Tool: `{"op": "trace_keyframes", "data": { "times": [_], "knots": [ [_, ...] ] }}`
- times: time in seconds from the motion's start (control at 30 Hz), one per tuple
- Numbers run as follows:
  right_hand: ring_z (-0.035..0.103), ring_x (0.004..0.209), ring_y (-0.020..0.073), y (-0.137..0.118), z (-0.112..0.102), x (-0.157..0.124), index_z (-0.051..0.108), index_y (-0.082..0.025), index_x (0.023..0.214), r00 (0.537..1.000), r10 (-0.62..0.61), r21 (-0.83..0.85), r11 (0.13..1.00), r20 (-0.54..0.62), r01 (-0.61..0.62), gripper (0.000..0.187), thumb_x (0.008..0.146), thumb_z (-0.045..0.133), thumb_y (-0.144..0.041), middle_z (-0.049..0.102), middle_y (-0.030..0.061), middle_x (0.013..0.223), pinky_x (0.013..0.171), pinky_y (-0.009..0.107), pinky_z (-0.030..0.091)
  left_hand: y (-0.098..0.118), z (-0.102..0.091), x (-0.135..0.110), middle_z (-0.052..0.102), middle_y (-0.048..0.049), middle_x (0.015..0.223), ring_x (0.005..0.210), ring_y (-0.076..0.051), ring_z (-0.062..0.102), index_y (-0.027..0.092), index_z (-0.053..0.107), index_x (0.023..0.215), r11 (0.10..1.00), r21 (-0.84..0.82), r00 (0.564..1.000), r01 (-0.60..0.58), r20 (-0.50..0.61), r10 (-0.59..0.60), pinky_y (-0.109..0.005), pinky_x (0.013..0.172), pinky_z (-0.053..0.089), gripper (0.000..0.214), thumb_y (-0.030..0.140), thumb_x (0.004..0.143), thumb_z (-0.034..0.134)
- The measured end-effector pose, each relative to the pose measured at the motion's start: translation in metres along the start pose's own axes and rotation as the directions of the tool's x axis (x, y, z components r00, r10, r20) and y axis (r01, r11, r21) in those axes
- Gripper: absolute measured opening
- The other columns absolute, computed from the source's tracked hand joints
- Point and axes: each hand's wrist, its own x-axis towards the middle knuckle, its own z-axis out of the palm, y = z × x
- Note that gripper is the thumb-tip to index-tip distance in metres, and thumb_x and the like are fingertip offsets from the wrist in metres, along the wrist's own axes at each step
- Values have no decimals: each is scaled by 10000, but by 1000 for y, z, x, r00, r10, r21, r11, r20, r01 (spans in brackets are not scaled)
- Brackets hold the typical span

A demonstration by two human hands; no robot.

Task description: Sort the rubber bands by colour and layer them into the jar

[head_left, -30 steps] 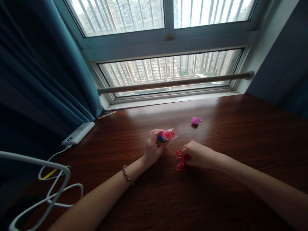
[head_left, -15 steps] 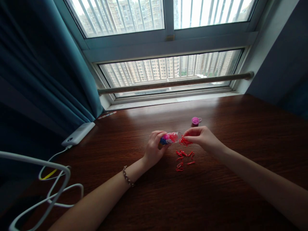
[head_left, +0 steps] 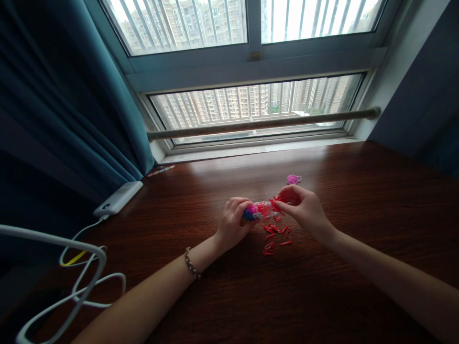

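My left hand (head_left: pixel 234 220) is wrapped round a small clear plastic bottle (head_left: pixel 263 209) with a blue and pink label. It lies on its side, mouth to the right, and red bands show through its wall. At the mouth, the fingers of my right hand (head_left: pixel 301 208) pinch a clump of red rubber bands (head_left: pixel 275 202), partly hidden by the fingers. Several loose red bands (head_left: pixel 268 244) lie on the table below the bottle. Behind my right hand sits a pink cap (head_left: pixel 292 179) with a small ring.
The dark wooden table (head_left: pixel 201 296) reaches to a barred window with a rail (head_left: pixel 265 124) across it. At left a white device (head_left: pixel 118 198) lies beside the blue curtain (head_left: pixel 118 105), with a white cable (head_left: pixel 96 263) running toward the front.
The red clump in my right hand has moved left and up, against the bottle's mouth. The bottle has shifted slightly right with my left hand. The loose bands stay put.
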Motion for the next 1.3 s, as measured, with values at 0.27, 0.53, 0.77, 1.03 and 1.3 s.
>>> {"op": "trace_keyframes", "data": {
  "times": [0.27, 0.53, 0.77, 1.03, 1.3],
  "knots": [
    [587, 719, 156, 1, 2, -7, 664, -187, 697, 945, -328, -266, 911, -4, 315, 80, 740, 627, -244, 622, 41, 778, 624, 258, 488, 0, -1, -1, 545, -84, 974, 904, -214, 503, 197, 473, 1022, 1000, 14, 1000, -1, 7, 1, -366, 804, 425, 371, 330, 715, 632],
    [620, 783, 168, -6, 6, -11, 655, -200, 865, 931, -359, -285, 887, 72, 364, 148, 816, 515, -201, 663, 41, 857, 715, 274, 496, -3, 0, -1, 542, -80, 978, 905, -213, 509, 204, 471, 1020, 998, 13, 998, 62, -31, -61, -367, 811, 426, 368, 329, 713, 631],
    [622, 885, 169, -2, 10, -16, 465, -194, 1063, 925, -376, -266, 887, 60, 378, 262, 803, 488, -172, 623, 60, 1001, 795, 282, 495, -3, 1, -1, 543, -76, 977, 905, -214, 504, 208, 477, 1016, 996, 11, 995, 90, -37, -90, -366, 814, 423, 358, 317, 713, 634],
    [488, 1107, 245, -4, 7, -13, 335, -160, 1230, 936, -308, -397, 848, 172, 352, 481, 768, 470, -133, 655, 95, 970, 962, 465, 319, -2, 0, -1, 545, -79, 976, 904, -218, 502, 204, 481, 1018, 998, 43, 998, 56, -37, -54, -365, 804, 422, 365, 331, 712, 634],
    [341, 1238, 257, -2, 6, -11, 171, -119, 1357, 866, -179, -342, 867, 466, 363, 661, 767, 466, -161, 596, 141, 1113, 1011, 584, 112, 2, -2, -6, 555, -80, 983, 893, -214, 502, 215, 484, 1035, 995, 85, 998, -55, -12, 57, -359, 784, 412, 373, 333, 715, 635]
  ]
}}
